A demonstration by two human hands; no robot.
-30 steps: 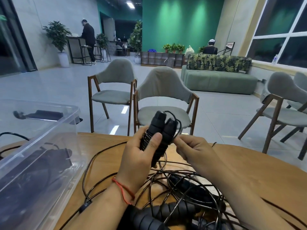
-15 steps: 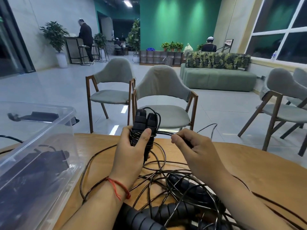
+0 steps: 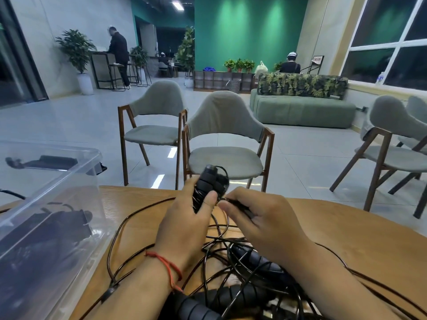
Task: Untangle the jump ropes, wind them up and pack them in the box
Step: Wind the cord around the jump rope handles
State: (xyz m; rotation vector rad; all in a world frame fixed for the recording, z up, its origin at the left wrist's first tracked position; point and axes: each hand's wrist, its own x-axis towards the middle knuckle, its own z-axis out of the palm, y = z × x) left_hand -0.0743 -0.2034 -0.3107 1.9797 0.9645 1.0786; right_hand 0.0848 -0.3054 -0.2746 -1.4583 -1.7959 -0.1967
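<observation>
"How far along are you?"

"Partway, I'd say. With my left hand [image 3: 184, 227] I'm gripping a pair of handles [image 3: 209, 181], fingers curled round both and thumb pressing on the turns of cord already lying around them. They're up above the far edge of the table [image 3: 346, 239], not on it."

"And the other hand?"

"My right hand [image 3: 261, 218] is pinching the cord [image 3: 233, 201] just beside the handles, so I'm judging this one is being wound up right now."

"What's left on the table?"

"Plenty. A tangle of ropes [image 3: 242, 273] is lying under my wrists, loops crossing each other, with at least one loose handle [image 3: 198, 306] showing at the near edge. How many ropes are in that heap I can't tell."

"Anything packed?"

"The box [image 3: 87, 162] is sitting at my left with no lid on it. Through its clear wall I'm seeing dark bundles [image 3: 46, 227] at the bottom; they look like ropes already in, though the plastic is blurring them. So some seem done, one is going round the handles, and the heap is waiting to be untangled, wound and packed."
</observation>
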